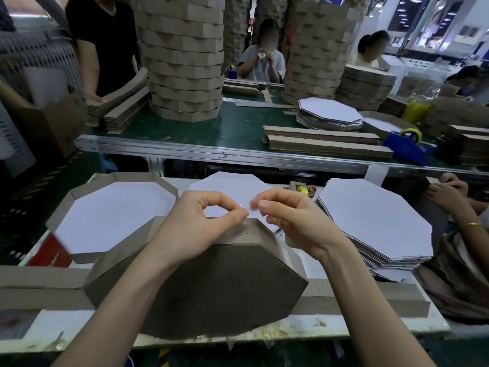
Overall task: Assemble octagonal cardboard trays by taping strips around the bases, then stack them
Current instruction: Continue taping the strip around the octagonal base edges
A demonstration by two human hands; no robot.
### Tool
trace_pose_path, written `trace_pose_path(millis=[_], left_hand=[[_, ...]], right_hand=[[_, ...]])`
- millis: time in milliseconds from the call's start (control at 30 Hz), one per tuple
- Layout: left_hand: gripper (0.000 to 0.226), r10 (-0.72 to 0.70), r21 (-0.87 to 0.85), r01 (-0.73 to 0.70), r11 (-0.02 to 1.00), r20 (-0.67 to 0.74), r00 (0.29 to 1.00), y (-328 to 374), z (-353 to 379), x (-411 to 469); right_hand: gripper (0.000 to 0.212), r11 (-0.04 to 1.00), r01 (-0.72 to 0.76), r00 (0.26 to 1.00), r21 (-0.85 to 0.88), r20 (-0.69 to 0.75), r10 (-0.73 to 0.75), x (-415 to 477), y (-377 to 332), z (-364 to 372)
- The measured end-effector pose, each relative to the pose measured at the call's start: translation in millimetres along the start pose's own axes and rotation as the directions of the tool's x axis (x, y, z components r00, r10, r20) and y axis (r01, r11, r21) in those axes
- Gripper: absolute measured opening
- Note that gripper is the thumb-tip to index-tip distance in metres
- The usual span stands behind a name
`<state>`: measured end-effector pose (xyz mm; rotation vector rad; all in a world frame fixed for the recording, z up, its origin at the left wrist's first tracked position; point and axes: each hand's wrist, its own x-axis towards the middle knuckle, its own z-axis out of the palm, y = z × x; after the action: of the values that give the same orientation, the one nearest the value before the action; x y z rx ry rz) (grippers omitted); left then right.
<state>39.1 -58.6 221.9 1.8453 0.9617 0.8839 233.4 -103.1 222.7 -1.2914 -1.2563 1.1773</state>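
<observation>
Green-topped conveyor table [238,123] with aluminium rail [211,152], white workbench [330,327], bright windows [434,19] far right

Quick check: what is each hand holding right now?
Left hand: thumb and forefinger pinch one end of the clear tape.
Right hand: pinches the tape's other end.

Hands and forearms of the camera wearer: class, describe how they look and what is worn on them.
The left hand and right hand are bare, without gloves. No ring, watch or bracelet shows. Both forearms are uncovered down to the picture's edge, so no sleeves are visible. The nails in view are short.
</observation>
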Motion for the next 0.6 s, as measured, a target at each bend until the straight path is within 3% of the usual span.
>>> trace_pose_path(millis=[233, 433, 533, 600], left_hand=[[0.033, 0.112, -0.113, -0.114, 0.987, -0.028, 0.993, 0, 0, -3], [0.048, 0.104, -0.012, -0.104, 0.994, -0.013, 0.994, -5, -2, -4], [0.060, 0.086, 0.187, -0.110, 0.976, 0.135, 0.987, -11, -9, -6], [0.070, 0.091, 0.408, -0.184, 0.894, 0.237, 0.967, -14, -9, -9]], right_hand=[[0.003, 0.969, -0.030, 0.999, 0.246, -0.009, 0.034, -6, -2, -5], [0.014, 0.909, 0.076, 0.995, 0.409, -0.092, -0.042, -14, 1, -15], [0.015, 0.937, 0.112, 0.986, 0.331, -0.154, -0.064, -19, 5, -23], [0.016, 0.970, 0.114, 0.985, 0.214, -0.150, -0.082, -21, 8, -22]])
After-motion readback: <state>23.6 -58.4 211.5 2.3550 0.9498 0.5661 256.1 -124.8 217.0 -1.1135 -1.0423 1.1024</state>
